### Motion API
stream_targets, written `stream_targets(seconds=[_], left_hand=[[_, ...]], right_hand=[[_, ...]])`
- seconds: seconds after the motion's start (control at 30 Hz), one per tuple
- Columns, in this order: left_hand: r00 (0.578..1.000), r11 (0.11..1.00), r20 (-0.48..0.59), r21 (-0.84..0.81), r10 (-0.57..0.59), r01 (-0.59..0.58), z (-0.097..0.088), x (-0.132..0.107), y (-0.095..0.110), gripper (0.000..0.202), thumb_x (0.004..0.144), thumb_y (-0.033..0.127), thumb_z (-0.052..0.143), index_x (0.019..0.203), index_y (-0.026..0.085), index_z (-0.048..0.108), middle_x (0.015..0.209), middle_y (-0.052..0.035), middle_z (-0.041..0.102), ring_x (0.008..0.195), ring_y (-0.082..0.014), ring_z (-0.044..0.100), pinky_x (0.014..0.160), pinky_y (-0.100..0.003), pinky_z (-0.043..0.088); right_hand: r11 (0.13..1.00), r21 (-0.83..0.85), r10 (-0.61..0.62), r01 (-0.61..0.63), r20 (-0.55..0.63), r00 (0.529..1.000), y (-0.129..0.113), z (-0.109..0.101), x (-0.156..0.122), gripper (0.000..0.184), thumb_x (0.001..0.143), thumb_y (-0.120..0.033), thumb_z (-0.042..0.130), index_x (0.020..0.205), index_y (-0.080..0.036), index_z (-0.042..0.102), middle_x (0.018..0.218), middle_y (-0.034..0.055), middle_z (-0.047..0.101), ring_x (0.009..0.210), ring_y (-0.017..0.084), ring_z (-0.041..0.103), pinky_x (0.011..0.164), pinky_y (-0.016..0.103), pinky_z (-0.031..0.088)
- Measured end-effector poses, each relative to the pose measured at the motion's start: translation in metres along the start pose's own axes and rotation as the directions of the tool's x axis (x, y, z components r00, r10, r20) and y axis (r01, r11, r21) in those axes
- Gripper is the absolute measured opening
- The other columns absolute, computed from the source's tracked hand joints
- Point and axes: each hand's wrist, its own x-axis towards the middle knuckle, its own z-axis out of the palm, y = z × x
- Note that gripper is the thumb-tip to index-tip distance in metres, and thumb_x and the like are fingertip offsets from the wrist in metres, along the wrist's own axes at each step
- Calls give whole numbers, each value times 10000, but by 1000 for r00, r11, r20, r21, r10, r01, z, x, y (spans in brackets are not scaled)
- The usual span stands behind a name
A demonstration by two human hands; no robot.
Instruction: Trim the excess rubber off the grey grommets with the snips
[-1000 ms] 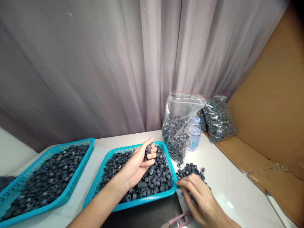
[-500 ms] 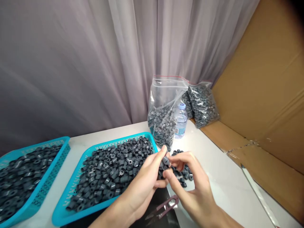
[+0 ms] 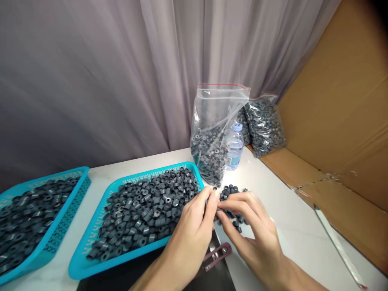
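Two hands meeting fingertip to fingertip, left hand (image 3: 194,232), right hand (image 3: 253,234), loose rings (image 3: 232,194) just beyond

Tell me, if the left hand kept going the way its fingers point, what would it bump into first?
Probably the little pile of dark rings loose on the white table. The left hand points up and to the right, fingertips meeting the right hand just before that pile. Beyond it stands the clear bag, though depth is hard to judge.

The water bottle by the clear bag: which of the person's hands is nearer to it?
Right. The right hand lies over the loose rings below the water bottle; the left hand sits farther left, by the tray's corner.
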Motion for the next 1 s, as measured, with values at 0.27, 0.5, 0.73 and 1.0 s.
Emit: stream_targets(seconds=[0.27,0.5,0.73,1.0], left_hand=[[975,895,198,-410,-101,176,1,7,-6,432,939,635,521,887,207,509,804,54,438,539,-41,311,427,-138,167],[980,920,181,-362,-85,147,4,4,-7,395,993,581,467,871,207,506,734,69,368,573,-63,267,465,-135,228],[997,975,80,-219,-2,19,5,1,-8,401,1021,583,371,858,239,495,768,45,429,645,-111,369,529,-184,341],[996,993,61,-98,65,-59,5,0,-12,360,1051,530,325,888,261,500,839,23,498,808,-150,507,714,-243,439]], right_hand=[[998,23,57,-56,-41,998,-2,-1,0,235,896,-122,718,1108,-174,632,950,40,632,885,163,576,732,298,500],[976,113,188,-184,-25,982,-3,1,-2,143,909,-147,703,1022,-206,638,876,9,614,789,148,547,655,288,482],[946,186,272,-266,-9,962,-8,1,-3,112,894,-158,718,945,-220,641,812,0,612,728,147,556,594,275,479],[916,299,278,-267,7,961,-7,5,-4,71,923,-140,665,922,-209,652,763,0,592,686,139,561,581,263,486]])
